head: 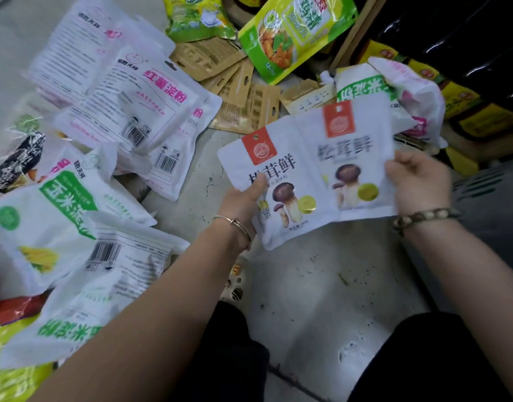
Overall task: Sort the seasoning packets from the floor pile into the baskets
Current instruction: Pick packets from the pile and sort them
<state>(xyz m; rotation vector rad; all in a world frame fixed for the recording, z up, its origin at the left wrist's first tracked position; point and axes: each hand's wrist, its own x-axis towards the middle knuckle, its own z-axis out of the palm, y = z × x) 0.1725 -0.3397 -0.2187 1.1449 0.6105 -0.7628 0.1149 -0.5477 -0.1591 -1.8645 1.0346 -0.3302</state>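
Note:
Two white mushroom seasoning packets with orange tabs are held above the floor. My left hand (243,198) grips the lower-left edge of the left mushroom packet (281,187), thumb on its front. My right hand (417,181) grips the right edge of the right mushroom packet (356,158), which overlaps the left one. On the floor to the left lies a pile of white starch packets with pink lettering (139,97) and others with green lettering (55,221). Brown kraft packets (237,91) lie behind. No basket is clearly in view.
Green-and-yellow chicken seasoning bags (293,33) lie at the top. Dark bottles with yellow labels (464,97) fill a shelf on the right. A grey slotted crate edge (478,184) shows beside my right hand. Bare speckled floor (322,285) lies between my knees.

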